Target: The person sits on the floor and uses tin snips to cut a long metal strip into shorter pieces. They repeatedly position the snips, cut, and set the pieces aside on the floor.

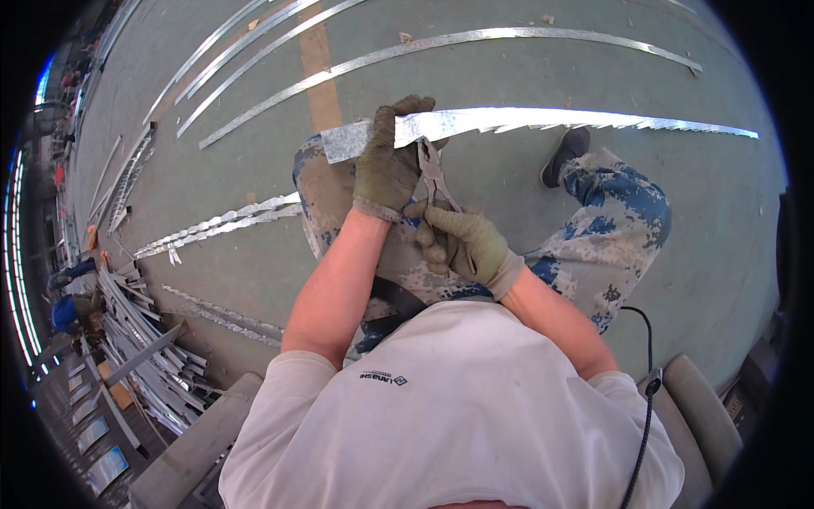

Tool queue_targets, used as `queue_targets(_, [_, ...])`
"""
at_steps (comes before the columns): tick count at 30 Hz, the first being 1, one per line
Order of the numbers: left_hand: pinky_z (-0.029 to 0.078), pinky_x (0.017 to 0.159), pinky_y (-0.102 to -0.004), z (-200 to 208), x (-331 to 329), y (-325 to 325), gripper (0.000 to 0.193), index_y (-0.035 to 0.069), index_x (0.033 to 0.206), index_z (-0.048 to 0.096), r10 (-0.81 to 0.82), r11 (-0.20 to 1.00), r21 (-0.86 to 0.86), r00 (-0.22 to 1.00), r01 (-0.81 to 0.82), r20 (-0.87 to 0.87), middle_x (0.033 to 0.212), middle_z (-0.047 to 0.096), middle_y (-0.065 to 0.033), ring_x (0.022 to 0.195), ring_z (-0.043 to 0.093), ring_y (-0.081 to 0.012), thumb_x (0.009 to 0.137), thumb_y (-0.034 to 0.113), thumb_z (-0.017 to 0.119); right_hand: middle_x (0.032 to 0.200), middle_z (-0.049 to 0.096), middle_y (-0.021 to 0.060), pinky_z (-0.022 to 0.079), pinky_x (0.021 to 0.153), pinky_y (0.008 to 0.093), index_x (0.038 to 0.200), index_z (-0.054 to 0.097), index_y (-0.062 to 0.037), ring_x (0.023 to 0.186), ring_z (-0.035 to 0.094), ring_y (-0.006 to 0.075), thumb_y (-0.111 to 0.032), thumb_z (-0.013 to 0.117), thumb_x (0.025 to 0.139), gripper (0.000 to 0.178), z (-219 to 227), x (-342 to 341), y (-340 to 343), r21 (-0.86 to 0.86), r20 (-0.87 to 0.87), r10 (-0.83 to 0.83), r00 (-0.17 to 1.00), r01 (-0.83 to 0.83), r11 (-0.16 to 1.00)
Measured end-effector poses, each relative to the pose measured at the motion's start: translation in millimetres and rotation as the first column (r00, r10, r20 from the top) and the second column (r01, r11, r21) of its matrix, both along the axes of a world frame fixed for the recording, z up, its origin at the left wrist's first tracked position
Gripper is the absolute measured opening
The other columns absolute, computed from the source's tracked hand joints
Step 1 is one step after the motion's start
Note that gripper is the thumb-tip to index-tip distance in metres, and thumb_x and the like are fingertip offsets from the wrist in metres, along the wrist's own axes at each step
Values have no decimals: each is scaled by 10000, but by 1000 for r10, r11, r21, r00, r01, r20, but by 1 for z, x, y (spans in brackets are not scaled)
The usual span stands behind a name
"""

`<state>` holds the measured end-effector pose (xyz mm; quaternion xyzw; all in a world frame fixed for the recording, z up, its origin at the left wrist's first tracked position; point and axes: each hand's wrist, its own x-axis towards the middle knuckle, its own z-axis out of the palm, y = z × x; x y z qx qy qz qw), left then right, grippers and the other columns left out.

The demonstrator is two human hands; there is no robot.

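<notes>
A long, shiny sheet-metal strip point(500, 119) with notched teeth along its near edge reaches across in front of me to the far right. My left hand point(386, 170), in a dirty olive work glove, is closed around it close to its wide left end, above my left knee. Pliers point(432, 174) have their jaws at the strip's near edge, just right of that hand. Their handles are in my right hand point(471, 242), gloved alike and closed. Whether the jaws pinch the metal, I cannot tell.
Several long metal strips point(441, 40) lie on the green floor point(475, 72) beyond my hands. More notched strips point(225, 220) lie left of my knee. A heap of metal profiles point(148, 348) is at lower left, near another person point(72, 310). A black cable point(649, 424) hangs at my right side.
</notes>
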<state>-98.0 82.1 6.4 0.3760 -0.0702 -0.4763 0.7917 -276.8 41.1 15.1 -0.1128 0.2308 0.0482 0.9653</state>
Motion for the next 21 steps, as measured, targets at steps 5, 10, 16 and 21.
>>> queue_targets(5, [522,1065,-498,-2,1,0,490,44,1344,575,11,1000,3,1000,-11,-29,1400,601,-155,1315,571,-298,1083,453,501,859,714,62,493,463,286,1187,677,-49,609,653,138,-288,600,1067,279,3,4,0,-148,-77,40,996,-51,988])
queue_targets(10, [483,1099,-554,-6,2,4,498,23,1376,559,12,1000,-21,999,-13,-38,1449,560,-201,1385,514,-323,1074,419,535,866,734,86,500,468,286,1187,681,-38,610,654,135,-317,610,1062,314,-4,5,0,-456,-189,95,977,-173,873])
queue_targets(16, [491,1092,-547,-7,4,3,490,26,1375,560,3,999,-35,999,-4,-33,1457,553,-196,1387,512,-318,1073,412,542,867,738,96,500,463,300,1210,685,-40,600,654,146,-330,607,1062,335,-3,7,1,-451,-218,80,973,-173,876])
queue_targets(21, [504,1086,-531,-8,4,3,488,28,1384,552,-8,999,-31,1000,7,-18,1458,553,-197,1383,516,-316,1078,408,531,837,718,93,501,459,315,1202,667,-29,599,658,169,-310,607,1062,320,-1,5,-3,-276,-155,76,985,-117,954])
